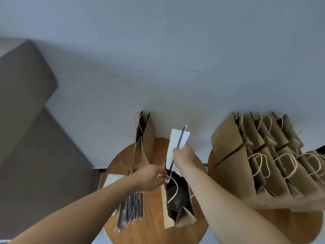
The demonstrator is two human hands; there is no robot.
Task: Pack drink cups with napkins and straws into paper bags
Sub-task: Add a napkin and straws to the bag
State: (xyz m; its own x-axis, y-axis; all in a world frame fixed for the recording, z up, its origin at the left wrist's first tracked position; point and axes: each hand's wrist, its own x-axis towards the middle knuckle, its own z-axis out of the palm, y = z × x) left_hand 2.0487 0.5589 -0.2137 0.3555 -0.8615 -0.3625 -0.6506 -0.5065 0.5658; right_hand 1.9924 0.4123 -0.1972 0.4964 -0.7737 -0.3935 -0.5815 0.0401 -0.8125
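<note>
Right hand (pixel 184 158) — napkin (pixel 176 140), straw (pixel 181 136) — over open bag (pixel 177 198)

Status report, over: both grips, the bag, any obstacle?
Left grip pinches handle of open bag. Right grip holds napkin and straw above it. Cup inside. Nothing blocks the opening.

A brown paper bag (pixel 177 217) stands open with a clear cup (pixel 176 199) upright in its dark inside; its twine handle (pixel 174 186) is pinched by the left hand (pixel 149 178); a white napkin (pixel 173 147) and a dark wrapped straw (pixel 181 136) are gripped together, tilted, above the bag's mouth in the right hand (pixel 184 155); spare straws (pixel 131 208) lie bundled left of the bag; a row of bags (pixel 263 164) stands to its right
</note>
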